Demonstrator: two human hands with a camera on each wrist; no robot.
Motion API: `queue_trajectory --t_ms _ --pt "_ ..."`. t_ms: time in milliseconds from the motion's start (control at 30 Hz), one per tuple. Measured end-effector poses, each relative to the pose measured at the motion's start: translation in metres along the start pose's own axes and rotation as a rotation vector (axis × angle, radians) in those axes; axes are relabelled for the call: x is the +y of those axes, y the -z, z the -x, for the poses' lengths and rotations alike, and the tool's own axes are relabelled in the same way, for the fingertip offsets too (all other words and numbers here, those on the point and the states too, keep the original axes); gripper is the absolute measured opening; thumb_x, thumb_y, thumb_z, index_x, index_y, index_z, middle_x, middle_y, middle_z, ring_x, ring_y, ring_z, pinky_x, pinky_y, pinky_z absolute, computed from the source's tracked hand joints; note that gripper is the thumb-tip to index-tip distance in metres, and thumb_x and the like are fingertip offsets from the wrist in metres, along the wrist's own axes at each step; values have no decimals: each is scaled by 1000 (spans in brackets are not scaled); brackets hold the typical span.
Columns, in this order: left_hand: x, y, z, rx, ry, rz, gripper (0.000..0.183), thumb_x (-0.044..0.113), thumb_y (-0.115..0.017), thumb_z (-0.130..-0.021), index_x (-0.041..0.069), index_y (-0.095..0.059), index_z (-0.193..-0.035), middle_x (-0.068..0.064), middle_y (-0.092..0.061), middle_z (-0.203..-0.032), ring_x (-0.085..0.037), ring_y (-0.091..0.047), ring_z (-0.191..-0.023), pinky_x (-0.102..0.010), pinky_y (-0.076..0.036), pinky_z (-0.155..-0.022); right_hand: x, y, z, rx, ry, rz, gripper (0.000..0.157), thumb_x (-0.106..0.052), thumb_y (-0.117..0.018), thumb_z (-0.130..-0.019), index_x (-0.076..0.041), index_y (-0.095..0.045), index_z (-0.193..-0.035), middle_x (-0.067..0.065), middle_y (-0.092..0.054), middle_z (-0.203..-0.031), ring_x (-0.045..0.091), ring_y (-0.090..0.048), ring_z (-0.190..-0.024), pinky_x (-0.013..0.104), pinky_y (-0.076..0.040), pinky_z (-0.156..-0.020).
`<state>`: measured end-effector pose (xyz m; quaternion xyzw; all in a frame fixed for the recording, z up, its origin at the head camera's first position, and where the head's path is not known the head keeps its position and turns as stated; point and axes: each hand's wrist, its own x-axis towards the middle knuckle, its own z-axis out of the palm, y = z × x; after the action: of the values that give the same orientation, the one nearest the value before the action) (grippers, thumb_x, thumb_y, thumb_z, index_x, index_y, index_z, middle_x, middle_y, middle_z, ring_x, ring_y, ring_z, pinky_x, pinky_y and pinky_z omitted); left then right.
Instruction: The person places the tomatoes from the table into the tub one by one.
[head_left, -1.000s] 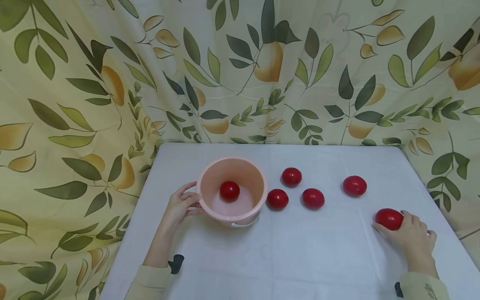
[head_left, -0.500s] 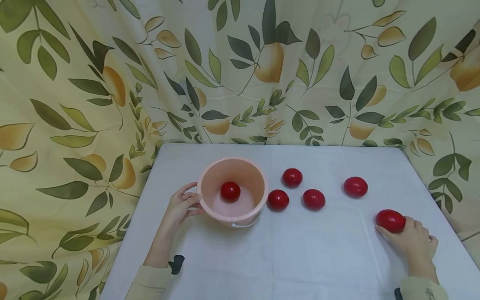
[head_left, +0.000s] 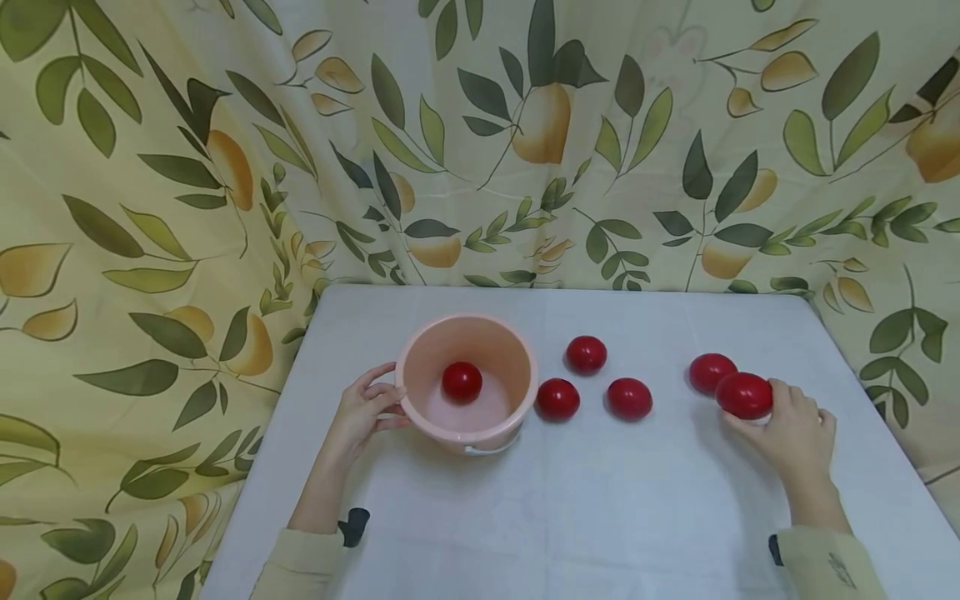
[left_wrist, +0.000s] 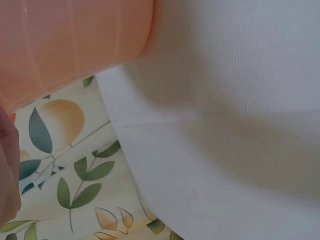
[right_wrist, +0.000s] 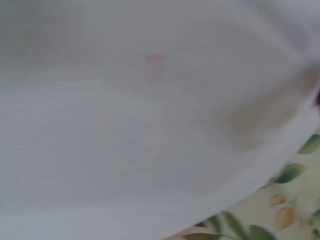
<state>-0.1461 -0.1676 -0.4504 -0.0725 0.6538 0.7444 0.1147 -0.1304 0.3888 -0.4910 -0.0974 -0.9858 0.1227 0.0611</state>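
Observation:
My right hand point(head_left: 795, 433) grips a glossy red, slightly oval ball point(head_left: 744, 395) between thumb and fingers, raised over the table with a shadow below it. In the head view this ball overlaps the edge of another red ball point(head_left: 712, 373) behind it. On the left, my left hand point(head_left: 363, 412) holds the side of a pink bucket point(head_left: 517, 417) at its rim. One red ball point(head_left: 461, 382) lies inside that bucket. The left wrist view shows the bucket's outer wall point(left_wrist: 75, 45) and part of the left hand point(left_wrist: 7, 170) at the edge.
Just right of the bucket, three more red balls lie on the white-covered table point(head_left: 600, 517): a back one point(head_left: 586, 355), a front one point(head_left: 557, 400) and a right one point(head_left: 629, 399). A white handle point(head_left: 491, 447) hangs at the bucket's front. Leaf-patterned curtain point(head_left: 480, 233) surrounds the table.
My right hand has lifted the red ball off the table and carried it left and away from me, close to the rear right ball. The left hand and bucket stay in place.

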Motion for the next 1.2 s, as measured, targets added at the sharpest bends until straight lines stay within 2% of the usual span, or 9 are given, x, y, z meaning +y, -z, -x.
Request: queue_trajectory --t_ms 100,167,233,333,667,1033,1200 --pt "-1 1 0 -6 -22 -4 54 14 -68 -83 11 -44 -131 -2 -63 -79 -16 -63 -66 -31 -57 -61 -23 9 -9 42 64 -1 85 -42 -73 -69 9 -33 -124 34 -38 -115 49 -33 -105 68 -23 -89" --pt "0 0 0 -1 -9 -8 54 14 -67 -83 12 -44 -132 -2 -63 -80 -16 -63 -66 -32 -57 -62 -40 14 -15 72 109 -1 83 -37 -75 -67 7 -35 -124 33 -39 -116 48 -34 -106 68 -24 -90" --pt "6 -3 2 31 42 -31 52 12 -65 -84 11 -43 -132 -1 -62 -79 -16 -63 -66 -32 -57 -64 -57 20 -20 84 153 -3 83 -33 -78 -64 6 -35 -124 32 -40 -116 48 -34 -106 69 -23 -91" --pt "8 -4 1 35 77 -30 52 8 -62 -87 10 -41 -134 -1 -62 -78 -15 -63 -65 -31 -57 -65 -83 26 -27 105 239 -10 83 -29 -80 -60 4 -37 -123 30 -41 -116 47 -36 -106 67 -25 -90" --pt "7 -3 -3 16 81 -4 49 4 -58 -88 10 -41 -134 -1 -62 -78 -15 -63 -65 -32 -57 -65 -174 36 -42 153 530 -2 82 -37 -82 -57 -3 -44 -121 21 -48 -118 37 -42 -111 60 -32 -91" --pt "7 -3 -1 44 99 -5 48 4 -58 -88 11 -42 -133 0 -62 -77 -15 -63 -65 -32 -57 -64 -260 22 -40 100 774 -39 81 -48 -78 -59 -8 -49 -123 14 -51 -121 31 -45 -112 54 -34 -96" --pt "6 -3 -2 41 94 -4 48 3 -58 -88 11 -42 -133 -1 -62 -77 -15 -63 -65 -32 -57 -64 -292 11 -35 0 869 -38 84 -48 -79 -59 -10 -47 -127 12 -50 -123 28 -43 -113 52 -33 -98"
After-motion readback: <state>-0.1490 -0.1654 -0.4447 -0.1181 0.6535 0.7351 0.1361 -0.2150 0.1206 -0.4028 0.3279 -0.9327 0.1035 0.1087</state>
